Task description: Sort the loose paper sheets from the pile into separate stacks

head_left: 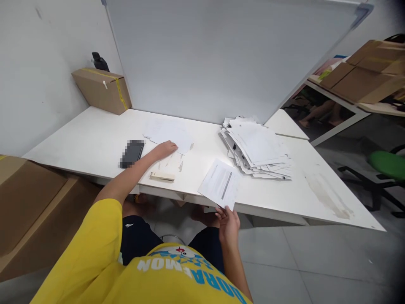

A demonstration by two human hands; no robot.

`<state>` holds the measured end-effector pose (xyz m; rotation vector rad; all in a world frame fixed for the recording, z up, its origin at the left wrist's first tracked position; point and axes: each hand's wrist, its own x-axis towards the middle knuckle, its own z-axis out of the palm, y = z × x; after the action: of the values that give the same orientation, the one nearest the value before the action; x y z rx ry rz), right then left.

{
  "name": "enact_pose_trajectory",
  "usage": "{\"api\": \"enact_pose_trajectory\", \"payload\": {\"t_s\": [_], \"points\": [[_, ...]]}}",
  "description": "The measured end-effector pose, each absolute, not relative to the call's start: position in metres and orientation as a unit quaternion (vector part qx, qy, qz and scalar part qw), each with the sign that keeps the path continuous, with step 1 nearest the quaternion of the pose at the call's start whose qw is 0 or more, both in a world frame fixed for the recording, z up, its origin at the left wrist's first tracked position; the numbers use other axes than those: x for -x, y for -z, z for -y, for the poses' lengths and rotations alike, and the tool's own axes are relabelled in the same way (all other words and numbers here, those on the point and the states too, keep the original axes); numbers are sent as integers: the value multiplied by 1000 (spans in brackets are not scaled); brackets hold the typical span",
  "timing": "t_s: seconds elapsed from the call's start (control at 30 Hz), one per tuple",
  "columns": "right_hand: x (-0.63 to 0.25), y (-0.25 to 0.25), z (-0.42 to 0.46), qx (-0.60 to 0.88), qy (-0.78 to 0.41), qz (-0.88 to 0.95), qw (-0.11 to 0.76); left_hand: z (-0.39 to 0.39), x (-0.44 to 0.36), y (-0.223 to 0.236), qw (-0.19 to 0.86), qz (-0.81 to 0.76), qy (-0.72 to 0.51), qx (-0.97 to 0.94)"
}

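My right hand [229, 221] pinches the near corner of a printed sheet of paper [219, 182], which overhangs the table's front edge. A dark bar runs across its print. Farther left, my left hand [165, 149] lies palm down at the near edge of some white papers [169, 130], fingers stretched out and pointing right. Close to my left forearm is a dark, partly blurred flat object [133, 153]. A cream-coloured stapler [162, 177] rests near the front edge, between the two hands.
An untidy stack of papers [255, 145] stands right of centre on the white table [278, 198]. A whiteboard [202, 55] rises behind it. A taped cardboard box [101, 89] sits at the back left; more cardboard [28, 202] is beside me. A green chair [389, 164] stands right.
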<state>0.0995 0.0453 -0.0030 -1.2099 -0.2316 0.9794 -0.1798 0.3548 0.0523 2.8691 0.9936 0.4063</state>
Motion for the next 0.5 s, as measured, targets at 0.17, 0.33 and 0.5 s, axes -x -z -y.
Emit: {"api": "enact_pose_trajectory", "payload": {"t_s": [0.17,0.33,0.5], "points": [[-95,-11,-53,514,-574,159,618,-347,181,-57,26,-322,-95,-942],[-93,-11,-55,513,-599,177,589,-344,178,-55,3,-297,-75,-952],[-89,-5,-54,517,-603,172,583,-339,168,-50,-35,-347,-74,-934]]}}
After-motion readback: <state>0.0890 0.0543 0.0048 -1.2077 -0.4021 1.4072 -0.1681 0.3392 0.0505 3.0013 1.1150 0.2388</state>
